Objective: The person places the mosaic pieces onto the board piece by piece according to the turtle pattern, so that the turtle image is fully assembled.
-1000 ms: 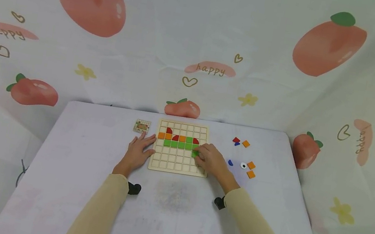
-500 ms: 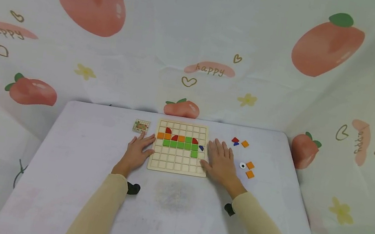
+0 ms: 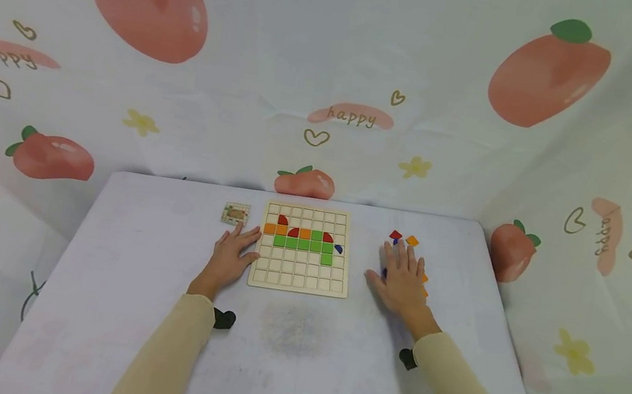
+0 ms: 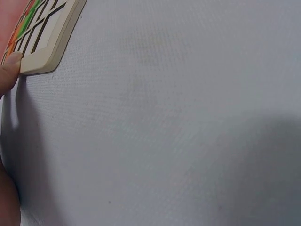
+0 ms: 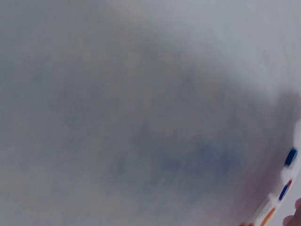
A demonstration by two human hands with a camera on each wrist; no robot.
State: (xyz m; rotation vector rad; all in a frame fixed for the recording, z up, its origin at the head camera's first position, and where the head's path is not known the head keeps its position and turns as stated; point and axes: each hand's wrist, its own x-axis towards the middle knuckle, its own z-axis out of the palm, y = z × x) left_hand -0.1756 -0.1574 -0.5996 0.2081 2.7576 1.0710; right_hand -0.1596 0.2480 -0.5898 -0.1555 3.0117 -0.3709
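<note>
A square wooden grid board (image 3: 298, 281) lies on the table with green, orange and red tiles set in its upper and middle cells. Near its right edge a small blue curved piece (image 3: 338, 249) sits tilted in a cell. My left hand (image 3: 227, 259) rests at the board's left edge, fingers extended; in the left wrist view the thumb (image 4: 8, 75) touches the board's corner. Fingers spread, my right hand (image 3: 402, 284) hovers over the loose pieces right of the board and hides some of them. A red piece (image 3: 395, 235) and an orange square (image 3: 412, 240) show beyond its fingertips.
A small patterned card (image 3: 235, 213) lies beyond my left hand. In the right wrist view, a blue piece (image 5: 290, 157) and an orange one (image 5: 267, 216) show at the right edge. A printed cloth backdrop (image 3: 225, 140) rises behind the table (image 3: 143, 252).
My right hand has left the board and moved right, over the loose pieces. The blue curved piece, previously covered, now shows on the board. My left hand has stayed put.
</note>
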